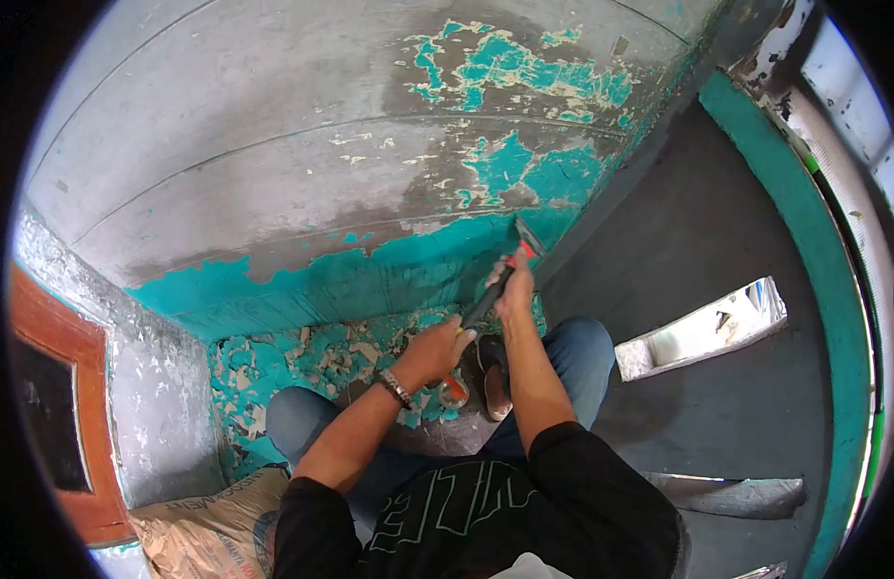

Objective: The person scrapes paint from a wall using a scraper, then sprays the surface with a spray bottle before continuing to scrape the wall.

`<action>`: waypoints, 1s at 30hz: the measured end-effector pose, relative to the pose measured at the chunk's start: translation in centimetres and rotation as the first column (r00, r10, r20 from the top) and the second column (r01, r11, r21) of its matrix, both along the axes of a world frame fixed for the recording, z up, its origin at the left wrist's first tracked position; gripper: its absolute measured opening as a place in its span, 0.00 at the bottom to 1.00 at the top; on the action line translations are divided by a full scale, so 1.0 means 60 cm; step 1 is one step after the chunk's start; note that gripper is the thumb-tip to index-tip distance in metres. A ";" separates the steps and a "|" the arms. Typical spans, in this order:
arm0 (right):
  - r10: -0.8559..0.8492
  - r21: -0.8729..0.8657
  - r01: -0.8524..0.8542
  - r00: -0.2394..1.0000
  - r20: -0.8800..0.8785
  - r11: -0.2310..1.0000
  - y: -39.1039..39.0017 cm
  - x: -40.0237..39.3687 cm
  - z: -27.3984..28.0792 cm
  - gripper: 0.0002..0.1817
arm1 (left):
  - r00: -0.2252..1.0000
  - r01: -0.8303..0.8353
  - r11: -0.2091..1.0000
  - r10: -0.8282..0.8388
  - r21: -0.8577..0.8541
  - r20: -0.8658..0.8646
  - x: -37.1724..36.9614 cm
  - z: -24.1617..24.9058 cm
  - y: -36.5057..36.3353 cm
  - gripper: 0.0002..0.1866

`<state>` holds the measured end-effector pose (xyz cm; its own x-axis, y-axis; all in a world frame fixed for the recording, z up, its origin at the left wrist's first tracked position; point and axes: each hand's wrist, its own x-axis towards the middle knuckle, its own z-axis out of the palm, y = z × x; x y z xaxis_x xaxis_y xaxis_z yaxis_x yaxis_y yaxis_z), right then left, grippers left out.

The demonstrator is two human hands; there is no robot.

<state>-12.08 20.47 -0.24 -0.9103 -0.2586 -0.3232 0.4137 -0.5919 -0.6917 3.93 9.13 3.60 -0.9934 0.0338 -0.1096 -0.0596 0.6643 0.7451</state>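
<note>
A long-handled paint scraper (488, 301) with a dark handle and red near its head slants up toward the wall (360, 275). My left hand (435, 349), with a beaded bracelet at the wrist, is closed round the handle's lower end. Higher up, close to the head, my right hand (515, 288) grips the same tool. The scraper's blade (529, 237) overlaps the turquoise paint low on the wall, near the right corner. Bare grey boards and ragged turquoise patches (534, 77) show above it.
Turquoise paint flakes (273, 372) litter the floor along the wall. A small round item with orange on it (454, 391) lies between my legs. A brown paper sack (210, 526) stands lower left, near an orange-framed panel (99, 425). At right is a dark wall with cut openings (703, 338).
</note>
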 end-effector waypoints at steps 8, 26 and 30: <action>-0.085 0.086 0.093 0.992 -0.092 0.992 0.017 0.022 0.031 0.19 | 0.995 0.046 0.999 -0.044 0.018 -0.090 -0.006 -0.031 0.009 0.23; 0.156 0.254 -0.120 0.980 -0.126 0.960 -0.053 0.053 0.038 0.19 | 0.992 -0.127 0.970 0.122 0.208 0.038 0.051 -0.025 -0.002 0.19; 0.164 0.252 -0.124 0.976 -0.143 0.960 -0.035 0.042 0.039 0.19 | 0.998 -0.065 0.963 0.056 0.262 0.042 0.033 -0.031 0.011 0.20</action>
